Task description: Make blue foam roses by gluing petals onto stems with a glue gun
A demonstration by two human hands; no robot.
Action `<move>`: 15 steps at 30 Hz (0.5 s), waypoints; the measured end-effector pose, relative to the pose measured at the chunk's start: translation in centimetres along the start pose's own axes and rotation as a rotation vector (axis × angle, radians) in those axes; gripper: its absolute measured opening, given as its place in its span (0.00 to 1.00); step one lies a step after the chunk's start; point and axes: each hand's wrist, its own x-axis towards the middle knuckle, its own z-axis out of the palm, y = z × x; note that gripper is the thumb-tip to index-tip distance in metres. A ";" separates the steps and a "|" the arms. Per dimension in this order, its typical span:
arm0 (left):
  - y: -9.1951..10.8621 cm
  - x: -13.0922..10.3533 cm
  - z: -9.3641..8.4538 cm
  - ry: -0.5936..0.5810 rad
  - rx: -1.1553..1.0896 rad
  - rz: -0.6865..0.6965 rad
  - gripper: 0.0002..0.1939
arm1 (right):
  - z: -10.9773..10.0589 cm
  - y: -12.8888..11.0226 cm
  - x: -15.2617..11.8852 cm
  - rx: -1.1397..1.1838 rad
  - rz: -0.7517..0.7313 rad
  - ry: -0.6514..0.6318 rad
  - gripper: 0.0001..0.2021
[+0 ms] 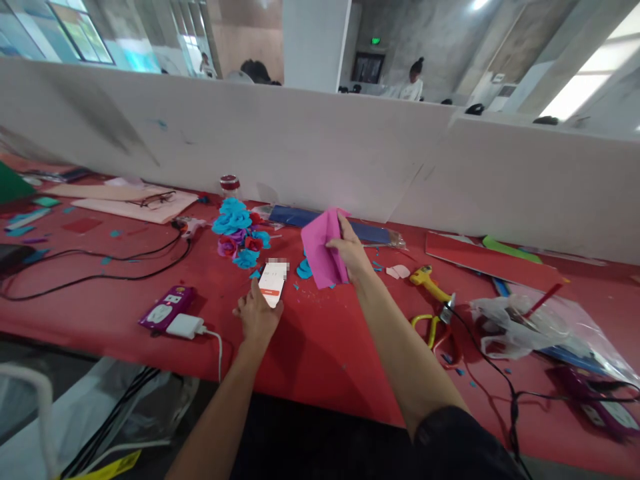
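Observation:
My right hand (349, 250) grips a folded sheet of pink paper (320, 250) by its right edge, raised over the red table. My left hand (259, 315) touches the lower end of a phone (273, 281) with a lit white screen, its fingers spread and apart. Just behind the phone sit blue, purple and red paper flowers (235, 219). A blue paper piece (304, 269) lies between the phone and the pink paper, partly hidden by that paper.
On the red table (320, 353), a purple power strip (167, 308) and glue gun (190, 227) are left; a yellow glue gun (429, 283), scissors (434, 330), cables and plastic bag (515, 323) are right. Behind stand a jar (230, 185) and white partition (300, 143).

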 end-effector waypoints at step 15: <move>-1.3 -2.0 -2.0 0.085 -0.190 0.100 0.34 | -2.5 10.7 -11.2 0.030 0.267 0.163 0.37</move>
